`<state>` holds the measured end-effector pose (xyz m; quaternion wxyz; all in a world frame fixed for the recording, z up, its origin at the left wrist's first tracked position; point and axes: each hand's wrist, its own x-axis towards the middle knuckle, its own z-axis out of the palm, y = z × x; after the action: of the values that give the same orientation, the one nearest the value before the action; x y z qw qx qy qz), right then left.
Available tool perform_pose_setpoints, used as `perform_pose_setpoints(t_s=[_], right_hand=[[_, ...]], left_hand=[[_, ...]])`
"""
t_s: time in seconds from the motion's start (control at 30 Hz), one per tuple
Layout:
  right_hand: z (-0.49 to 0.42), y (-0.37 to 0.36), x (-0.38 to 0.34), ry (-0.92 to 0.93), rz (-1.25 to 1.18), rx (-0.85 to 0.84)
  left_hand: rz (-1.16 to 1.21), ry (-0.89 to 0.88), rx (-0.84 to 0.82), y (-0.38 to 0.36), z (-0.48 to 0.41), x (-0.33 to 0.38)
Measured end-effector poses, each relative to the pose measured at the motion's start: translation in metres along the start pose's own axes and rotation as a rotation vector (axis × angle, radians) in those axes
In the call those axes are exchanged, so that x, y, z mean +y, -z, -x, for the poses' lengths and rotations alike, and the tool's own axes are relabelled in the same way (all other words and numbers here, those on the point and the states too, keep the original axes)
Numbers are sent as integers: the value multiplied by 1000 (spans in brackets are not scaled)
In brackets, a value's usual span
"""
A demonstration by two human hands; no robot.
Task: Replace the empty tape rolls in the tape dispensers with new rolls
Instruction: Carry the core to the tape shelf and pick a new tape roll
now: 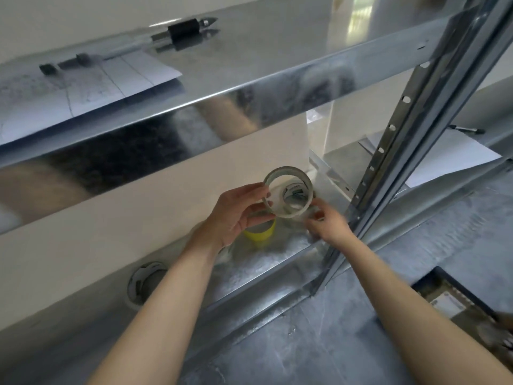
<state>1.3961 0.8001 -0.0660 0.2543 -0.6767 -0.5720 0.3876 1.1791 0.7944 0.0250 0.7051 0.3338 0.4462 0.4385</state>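
I hold up a clear tape roll [288, 191] with a pale core above the lower metal shelf [266, 262]. My left hand [238, 212] pinches its left rim between thumb and fingers. My right hand [324, 220] reaches under the roll's right side, its curled fingertips touching a second clear roll [311, 211] that is mostly hidden behind the first. A yellow tape roll [261, 232] stands on the shelf just below my left hand. A black tape dispenser [455, 298] lies at the lower right, partly cut off by the frame edge.
The upper shelf [249, 87] overhangs the hands and carries a paper sheet [83, 87] and a black-handled tool [186, 30]. A perforated steel upright [388, 159] stands right of my right hand. Another round tape roll [144, 282] leans against the wall lower left.
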Motion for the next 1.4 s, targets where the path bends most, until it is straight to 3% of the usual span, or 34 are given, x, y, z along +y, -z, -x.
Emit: perform_pose_setpoints(t_s=[0.13, 0.43, 0.9, 1.1, 1.2, 1.27, 1.33, 1.4], right_hand=[[-5, 3, -2, 3, 35, 23], [7, 70, -36, 142, -75, 285], [32, 89, -42, 364, -157, 261], [34, 92, -38, 368, -163, 251], [36, 91, -41, 360, -149, 245], [38, 88, -46, 364, -144, 241], [40, 84, -52, 367, -136, 246], [43, 79, -60, 359, -111, 274]], left_hand=[[29, 4, 22, 6, -3, -7], [60, 94, 153, -20, -25, -29], [-174, 114, 578, -60, -67, -71], [-401, 100, 473, -64, -58, -71], [-389, -25, 454, -63, -53, -51], [-281, -55, 365, -60, -46, -33], [-30, -16, 181, -58, -36, -18], [56, -6, 14, -55, -28, -9]])
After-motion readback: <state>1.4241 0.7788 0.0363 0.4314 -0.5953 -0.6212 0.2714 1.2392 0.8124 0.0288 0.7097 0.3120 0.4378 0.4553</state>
